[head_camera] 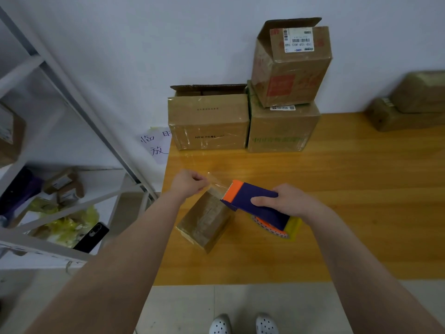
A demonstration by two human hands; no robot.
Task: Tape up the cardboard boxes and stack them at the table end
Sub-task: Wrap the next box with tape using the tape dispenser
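Note:
A small cardboard box (206, 220) lies on the wooden table (337, 189) near its left front corner. My right hand (287, 201) grips a purple and orange tape dispenser (252, 201) just to the right of the box. My left hand (187, 183) pinches the free end of the clear tape (216, 182), which stretches from the dispenser's orange mouth above the box's far end. Three bigger cardboard boxes stand by the wall: a wide one (208, 124) with an open flap, a taped one (281, 128) beside it, and an open one (291, 66) on top.
More brown parcels (409, 104) lie blurred at the table's far right. A white metal shelf (60, 165) to the left holds small boxes, yellow bags and a black phone (92, 237). A paper note (156, 145) hangs on the wall. My shoes (243, 324) are on the tiled floor.

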